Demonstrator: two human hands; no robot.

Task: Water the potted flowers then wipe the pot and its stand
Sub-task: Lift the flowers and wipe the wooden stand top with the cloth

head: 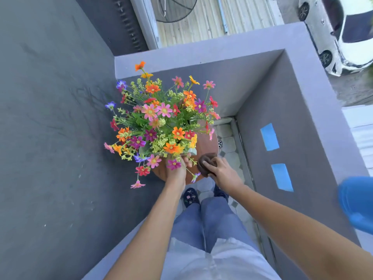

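- A person stands in a narrow balcony corner, seen from above, both bare arms reaching down to a bunch of bright flowers (161, 122) in pink, orange, red, purple and yellow-green.
- The flowers spread wide and hide nearly all of the pot (192, 151); only a pale corner of it shows at the lower right of the blooms, close to the left hand.
- The pot sits on a round brown wooden stand (207, 142), whose top shows to the right of and below the flowers.
- The left hand (176, 168) reaches in under the lower blooms at the pot's near side; its fingers are curled there, but the flowers cover them, so whether they grip the pot cannot be told.
- The right hand (221, 171) presses a bunched dark brown cloth (205, 161) onto the stand's near right edge, fingers bent over and gripping the cloth.
- Grey walls (286, 110) close the corner; two blue patches (269, 136) mark the right-hand wall.
- Pale floor tiles (229, 144) and a small drain (220, 143) show beside the stand.
- A blurred blue object (356, 203) rests at the right edge on the wall top.
- A white car (351, 35) is parked on the street beyond the wall.
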